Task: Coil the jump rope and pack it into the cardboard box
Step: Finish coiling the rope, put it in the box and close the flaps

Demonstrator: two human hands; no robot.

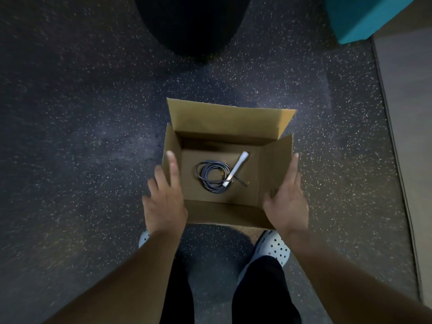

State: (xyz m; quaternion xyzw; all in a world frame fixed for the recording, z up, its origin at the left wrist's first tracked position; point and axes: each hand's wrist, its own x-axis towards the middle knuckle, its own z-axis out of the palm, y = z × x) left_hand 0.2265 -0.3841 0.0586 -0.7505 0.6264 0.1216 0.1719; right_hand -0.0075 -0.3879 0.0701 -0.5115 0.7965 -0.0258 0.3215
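Observation:
An open cardboard box (230, 120) stands on the speckled floor in front of my feet, its flaps up. On its bottom lies the jump rope (211, 175), a dark cord wound in a coil with a pale handle (237, 168) across it. My left hand (164, 198) rests flat on the left flap with fingers spread. My right hand (286, 198) lies against the outside of the right flap, fingers stretched along it. Neither hand touches the rope.
A large black rounded object (190, 22) stands on the floor beyond the box. A teal block (371, 15) sits at the top right, and a brown board or mat edge (406, 127) runs down the right side. My pale perforated shoes (274, 247) are just behind the box.

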